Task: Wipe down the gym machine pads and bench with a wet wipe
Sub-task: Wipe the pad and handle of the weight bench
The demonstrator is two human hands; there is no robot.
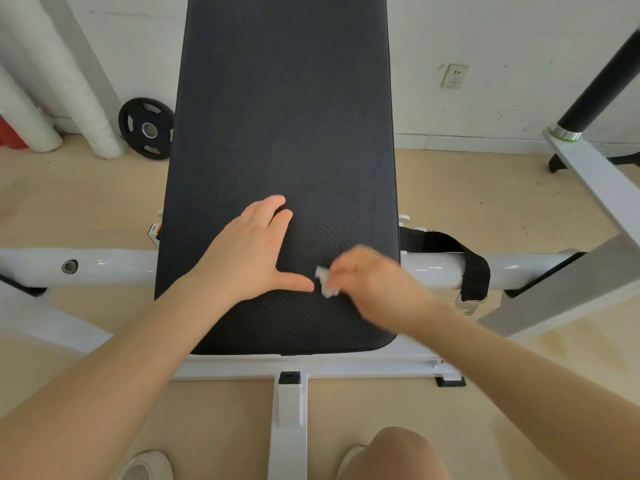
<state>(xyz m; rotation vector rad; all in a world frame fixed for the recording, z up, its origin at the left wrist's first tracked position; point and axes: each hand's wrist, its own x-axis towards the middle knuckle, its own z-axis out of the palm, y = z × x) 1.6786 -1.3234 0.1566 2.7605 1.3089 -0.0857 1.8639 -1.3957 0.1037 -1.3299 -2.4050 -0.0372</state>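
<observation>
- Bench pad (284, 133): long black padded board, ribbed texture, running from 6 o'clock up toward 12 o'clock through the middle of the view. Near end rounded, sitting over a white frame (104, 266).
- Left hand (252, 251): lies flat on the pad's near part, palm down. Fingers straight and close together, aimed at about 1 o'clock; thumb splayed out toward 3 o'clock. Holds nothing; it rests on the pad.
- Right hand (367, 282): motion-blurred, on the pad near its right edge, at 3 o'clock of the left hand. Fingers curled, pinching the wipe.
- Wipe (325, 280): small, white, crumpled. It sticks out at the 9 o'clock side of the right hand, from the fingertips, and touches the pad. It lies just beside the left thumb tip, at 3 o'clock of it; whether the two touch I cannot tell.
- Wipe sits in the near third of the pad, right of the centre line.
- Strap (474, 268): black, looped round the white crossbar at 3 o'clock of the right hand, with a metal buckle hanging under it.
- Weight plate (147, 128): black, leaning against the wall at 10 o'clock, left of the pad.
- Socket (454, 76): on the wall at 1 o'clock.
- Knee (398, 452) and shoe (145, 467) at 6 o'clock, on a tan floor.
</observation>
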